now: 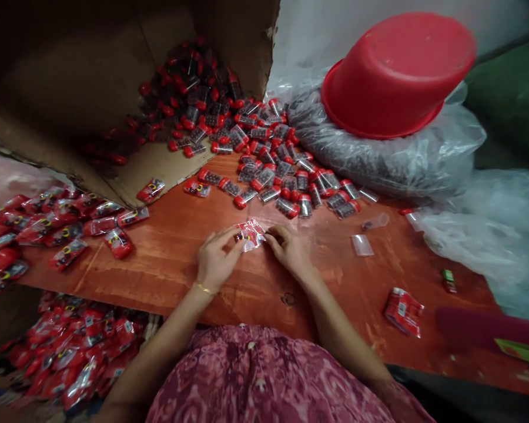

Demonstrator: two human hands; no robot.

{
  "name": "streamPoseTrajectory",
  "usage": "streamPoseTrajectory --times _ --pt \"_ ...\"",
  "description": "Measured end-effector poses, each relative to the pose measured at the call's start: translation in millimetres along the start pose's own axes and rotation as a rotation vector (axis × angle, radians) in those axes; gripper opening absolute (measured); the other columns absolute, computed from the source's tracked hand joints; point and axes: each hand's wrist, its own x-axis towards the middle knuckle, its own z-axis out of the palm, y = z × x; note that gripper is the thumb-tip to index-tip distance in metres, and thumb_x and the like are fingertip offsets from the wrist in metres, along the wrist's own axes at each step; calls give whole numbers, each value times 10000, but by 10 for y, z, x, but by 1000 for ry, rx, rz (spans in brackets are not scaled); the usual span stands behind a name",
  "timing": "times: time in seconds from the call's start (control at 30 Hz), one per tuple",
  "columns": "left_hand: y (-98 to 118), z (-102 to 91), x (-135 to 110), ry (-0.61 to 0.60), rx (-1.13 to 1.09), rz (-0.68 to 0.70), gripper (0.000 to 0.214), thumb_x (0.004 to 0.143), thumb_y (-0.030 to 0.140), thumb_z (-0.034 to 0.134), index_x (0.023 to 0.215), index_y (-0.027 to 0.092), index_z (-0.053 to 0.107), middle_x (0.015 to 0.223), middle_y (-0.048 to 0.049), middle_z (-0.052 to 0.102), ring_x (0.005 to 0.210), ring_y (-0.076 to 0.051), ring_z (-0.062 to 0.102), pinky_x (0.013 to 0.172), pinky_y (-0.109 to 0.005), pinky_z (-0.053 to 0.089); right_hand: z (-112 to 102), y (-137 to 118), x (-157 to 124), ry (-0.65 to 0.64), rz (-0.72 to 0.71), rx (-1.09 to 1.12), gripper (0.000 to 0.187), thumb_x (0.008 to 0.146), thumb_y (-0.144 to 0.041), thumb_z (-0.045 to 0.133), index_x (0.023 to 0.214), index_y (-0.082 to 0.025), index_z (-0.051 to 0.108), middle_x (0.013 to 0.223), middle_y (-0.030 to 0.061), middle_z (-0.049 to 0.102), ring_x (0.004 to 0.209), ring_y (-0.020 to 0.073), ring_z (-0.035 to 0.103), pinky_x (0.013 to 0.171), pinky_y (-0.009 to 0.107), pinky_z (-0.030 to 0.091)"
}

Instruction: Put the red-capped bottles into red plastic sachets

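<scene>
My left hand (214, 258) and my right hand (290, 248) pinch the two sides of a small clear packet with red print (249, 233), held just above the reddish wooden table (171, 258). Both hands have their fingers closed on it. Just beyond the hands lies a heap of small clear vials with red caps (268, 170), spilling out of a tipped cardboard box (83, 88).
Filled red packets (66, 226) lie at the left of the table and more are piled below its edge (70, 352). A red plastic basin (397, 73) rests upside down on a clear bag of dark goods (379, 153). A stack of flat red packets (403, 310) sits at the right.
</scene>
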Motion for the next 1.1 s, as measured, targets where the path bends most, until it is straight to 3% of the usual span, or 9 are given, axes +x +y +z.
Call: streamPoseTrajectory --times 0.1,0.27,0.4,0.53,0.63,0.7,0.87,1.0,1.1 --pt "-68 196 136 -169 433 263 255 675 365 681 913 278 709 1286 -76 547 1321 -319 295 1082 -516 114 60 -15 -24 -19 -27 -22 242 852 -340 491 901 -166 652 877 101 691 827 228 616 745 345 471" --pt "-200 252 301 -166 651 285 233 790 346 543 939 281 710 1267 -80 561 1308 -328 318 1062 -546 127 64 10 -13 1 -25 54 245 860 -327 475 877 -168 660 856 95 698 784 213 623 720 331 471" --pt "-159 303 275 -87 610 253 239 796 337 533 891 235 728 1239 -123 575 1294 -338 342 1057 -539 161 50 -81 -29 56 -2 234 261 860 -343 466 891 -161 651 859 94 684 780 194 610 711 312 466" --pt "-27 338 174 2 479 265 234 792 331 548 925 240 717 1262 -108 558 1288 -318 361 1060 -529 184 92 -264 -42 23 149 547 317 822 -429 507 960 -165 613 855 63 657 718 162 579 648 283 458" --pt "54 335 85 39 278 255 233 765 309 588 958 243 700 1247 -83 578 1263 -273 407 1070 -472 219 130 -359 -5 -17 229 801 318 799 -473 502 816 -167 589 664 2 594 554 118 512 530 240 417" --pt "99 322 33 58 48 128 317 732 356 627 1010 212 671 1201 -92 612 1185 -251 493 1025 -412 319 137 -392 11 21 215 832 319 811 -461 479 672 -179 532 549 -33 497 492 97 443 486 221 371" --pt "221 307 -53 -190 -504 -454 444 584 518 704 801 135 646 833 -93 709 758 -191 653 669 -290 494 120 -439 -49 155 61 595 323 870 -351 416 596 -189 474 533 -36 444 510 95 409 494 217 331" --pt "253 331 -28 -54 -657 -516 434 420 424 812 661 131 602 646 -25 681 612 -126 625 597 -230 463 6 -353 57 75 -114 295 316 910 -317 361 749 -169 588 674 28 594 650 139 505 635 257 402" --pt "231 325 15 26 -662 -542 436 380 401 828 615 127 584 602 -11 671 585 -113 619 594 -220 452 -137 -144 294 96 -116 -132 298 898 -316 392 957 -141 626 1006 122 642 912 234 514 818 363 373"
